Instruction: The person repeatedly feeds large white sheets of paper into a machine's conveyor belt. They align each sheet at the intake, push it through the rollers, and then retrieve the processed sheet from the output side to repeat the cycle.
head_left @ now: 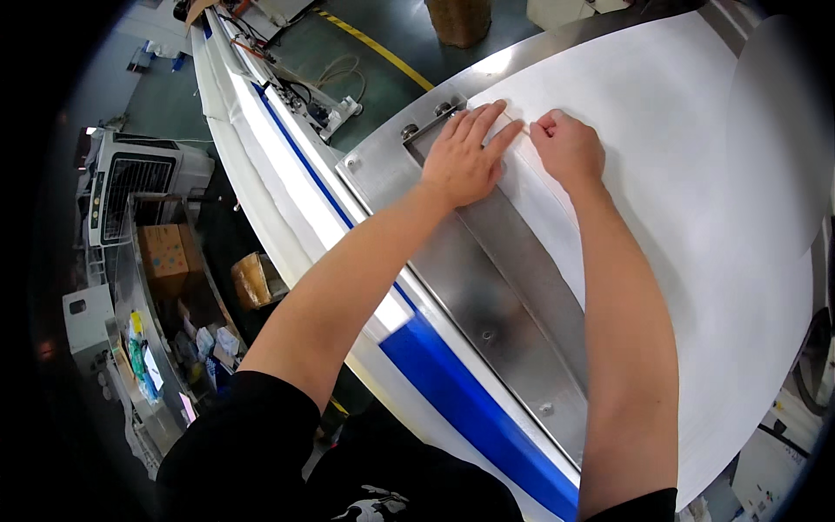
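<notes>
My left hand (465,158) lies with its fingers outstretched on the left edge of a large white sheet (687,157), partly over a metal plate (487,304). Close to its fingertips, my right hand (570,150) is closed, thumb and fingers curled together just above the sheet. What it pinches is too small to make out. Between the hands, a thin line runs along the sheet near its edge; whether it is a fold or a thread I cannot tell. Small round metal fittings (410,131) sit on the plate beside my left hand.
A blue strip (470,418) and long white material (261,148) run along the table's left side. On the floor to the left are a cooling unit (130,191), cardboard boxes (165,261) and a metal cart (178,383). Machine parts (335,113) stand beyond.
</notes>
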### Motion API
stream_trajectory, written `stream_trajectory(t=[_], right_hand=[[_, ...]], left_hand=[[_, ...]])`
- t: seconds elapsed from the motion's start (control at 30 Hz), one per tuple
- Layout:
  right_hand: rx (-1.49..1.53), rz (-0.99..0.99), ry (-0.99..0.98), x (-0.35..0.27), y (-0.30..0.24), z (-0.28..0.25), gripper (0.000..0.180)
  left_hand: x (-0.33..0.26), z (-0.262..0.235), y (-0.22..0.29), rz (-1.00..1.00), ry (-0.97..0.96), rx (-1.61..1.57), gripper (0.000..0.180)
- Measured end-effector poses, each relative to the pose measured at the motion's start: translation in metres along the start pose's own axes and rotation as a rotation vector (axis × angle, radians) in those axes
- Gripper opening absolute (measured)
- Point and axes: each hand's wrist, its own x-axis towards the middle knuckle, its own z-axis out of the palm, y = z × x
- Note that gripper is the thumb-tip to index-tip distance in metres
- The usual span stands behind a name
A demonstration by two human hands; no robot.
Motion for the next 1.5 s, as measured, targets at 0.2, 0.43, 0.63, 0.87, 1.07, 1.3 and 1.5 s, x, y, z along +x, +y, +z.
stream_trajectory(t=[0.2,0.43,0.63,0.87,1.07,1.3,1.5], right_hand=[[0.197,-0.175,0.091,-0.039,0.009,-0.013,0.021],[-0.227,0.259,0.142,-0.252,0.098,-0.056,0.034],[-0.431,0.786,0.082,-0.477,0.286,-0.163,0.051],[-0.639,1.069,0.025,-0.640,0.427,-0.253,0.063],[-0.630,1.150,-0.157,-0.708,0.506,-0.303,0.057],[-0.574,1.214,-0.459,-0.747,0.537,-0.345,0.037],[-0.778,1.271,-0.313,-0.780,0.544,-0.336,0.038]], left_hand=[[0.005,-0.017,-0.007,0.137,-0.250,0.138,0.040],[0.009,-0.040,-0.023,0.236,-0.587,0.228,0.046],[0.061,-0.045,0.051,0.169,-0.944,0.502,0.052],[0.055,0.034,-0.012,0.223,-0.914,0.610,0.032],[0.052,0.062,-0.118,0.037,-0.809,0.643,0.021],[0.031,0.051,-0.142,0.123,-0.772,0.557,0.021],[0.039,0.027,-0.094,0.272,-0.887,0.866,0.027]])
